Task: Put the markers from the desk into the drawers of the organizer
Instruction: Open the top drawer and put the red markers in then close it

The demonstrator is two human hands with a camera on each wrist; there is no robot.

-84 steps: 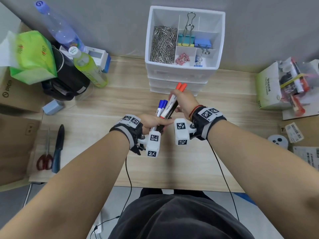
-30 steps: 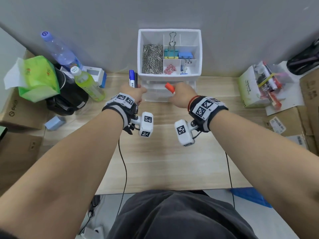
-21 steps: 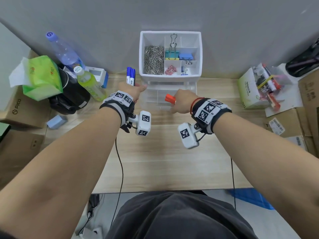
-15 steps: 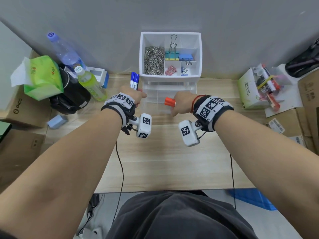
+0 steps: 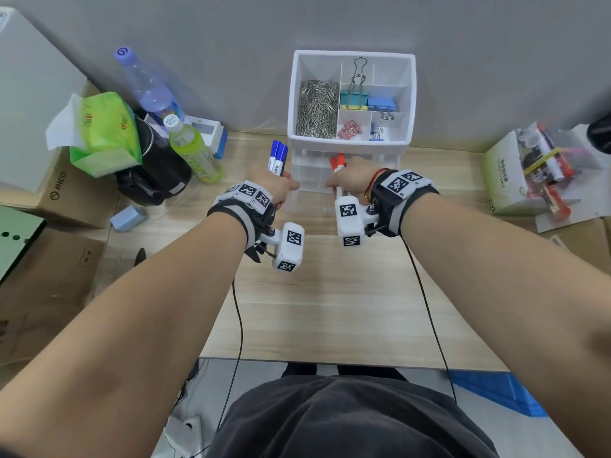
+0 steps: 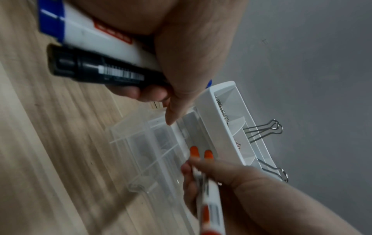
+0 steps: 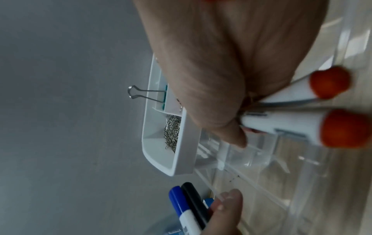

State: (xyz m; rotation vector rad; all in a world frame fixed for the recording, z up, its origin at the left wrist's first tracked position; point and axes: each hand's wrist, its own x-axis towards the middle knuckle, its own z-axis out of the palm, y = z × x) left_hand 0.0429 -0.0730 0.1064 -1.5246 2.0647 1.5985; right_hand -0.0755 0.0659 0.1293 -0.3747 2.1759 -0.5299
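Note:
The white organizer (image 5: 352,145) stands at the back of the desk, its top tray holding clips. Below it a clear drawer (image 5: 310,181) with dividers is pulled out. My left hand (image 5: 276,188) grips two blue-capped markers (image 5: 277,157) and a black marker (image 6: 96,70); its thumb touches the drawer's left edge (image 6: 161,125). My right hand (image 5: 348,180) grips two red-capped markers (image 5: 337,161) over the drawer's right part, caps pointing at the organizer. The right wrist view shows their red ends (image 7: 330,83) near the camera and the clear drawer (image 7: 261,167) under them.
On the left stand a green tissue pack (image 5: 99,133), two bottles (image 5: 191,150), a black bag (image 5: 155,180) and cardboard boxes (image 5: 49,200). A box of odds and ends (image 5: 529,166) sits at the right. Bare desk (image 5: 330,299) lies in front of me.
The clear drawer has slid out toward me between both hands. The red markers in my right hand have swung from pointing left to pointing at the organizer.

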